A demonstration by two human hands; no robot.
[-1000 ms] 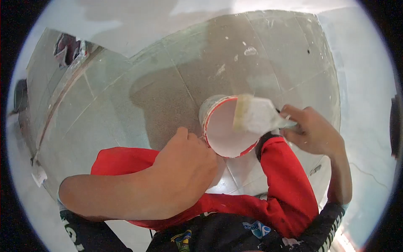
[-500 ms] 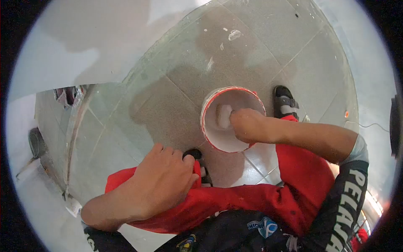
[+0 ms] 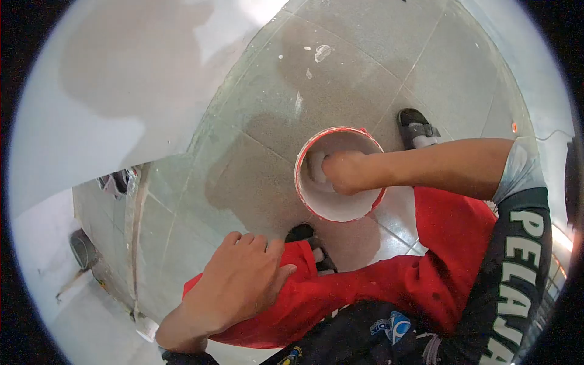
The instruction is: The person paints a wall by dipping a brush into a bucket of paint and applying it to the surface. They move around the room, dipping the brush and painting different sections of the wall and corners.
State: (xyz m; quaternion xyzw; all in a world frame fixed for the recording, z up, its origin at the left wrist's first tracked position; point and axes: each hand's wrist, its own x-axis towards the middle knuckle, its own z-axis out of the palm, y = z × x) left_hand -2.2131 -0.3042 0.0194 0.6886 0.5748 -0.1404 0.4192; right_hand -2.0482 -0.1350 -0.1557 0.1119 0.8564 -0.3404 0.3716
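Note:
My right hand point(image 3: 350, 173) is down inside a white bucket point(image 3: 347, 208) with a red rim, its fingers closed. It holds a whitish, flat-headed paint brush point(image 3: 317, 168), mostly hidden by the hand and low in the bucket. The bucket stands upright on the floor between my feet, its inside coated pale. Over my left knee in red trousers point(image 3: 377, 274) lies my left hand point(image 3: 246, 274), back upward, with the fingers loosely apart and nothing visible in them.
Grey floor tiles point(image 3: 255, 176) with white paint splashes surround the bucket. A white wall point(image 3: 140, 91) rises on the left. My sandalled foot point(image 3: 418, 129) is right of the bucket. A dark object point(image 3: 83, 248) lies far left, and a thin cable point(image 3: 553, 133) runs at the right.
My right hand has gone deeper into the bucket and a little left with the brush. The view has shifted slightly; my left hand still lies on the knee.

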